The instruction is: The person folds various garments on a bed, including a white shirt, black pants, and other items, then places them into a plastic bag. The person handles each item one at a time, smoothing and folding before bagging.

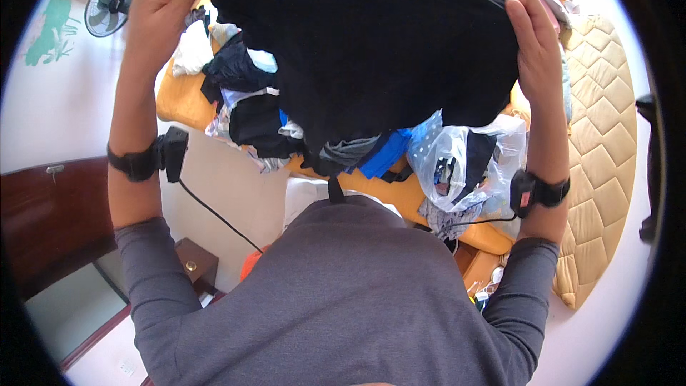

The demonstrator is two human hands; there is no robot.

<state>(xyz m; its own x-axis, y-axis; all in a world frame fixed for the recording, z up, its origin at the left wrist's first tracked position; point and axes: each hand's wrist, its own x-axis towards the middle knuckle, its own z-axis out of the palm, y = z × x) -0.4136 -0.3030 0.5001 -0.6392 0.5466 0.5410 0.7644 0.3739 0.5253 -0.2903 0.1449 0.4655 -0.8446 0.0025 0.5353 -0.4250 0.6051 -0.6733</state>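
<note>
A large black cloth garment (386,48) hangs spread between both hands, raised in front of me at the top of the view. My left hand (163,2) grips its upper left edge, and my right hand (536,37) pinches its upper right corner. Behind and below the garment lies a pile of mixed clothes, with a white cloth (193,49), a black garment (254,123) and a blue cloth (387,153). A translucent plastic bag (455,193) holding dark clothing lies at the right of the pile. What kind of garment I hold cannot be told.
The clothes lie on an orange-yellow padded surface (185,97). A quilted beige mattress (597,171) stands at the right. An electric fan (111,4) is at the upper left, above a small brown cabinet (201,260) lower down. Black straps with small devices and cables circle both forearms.
</note>
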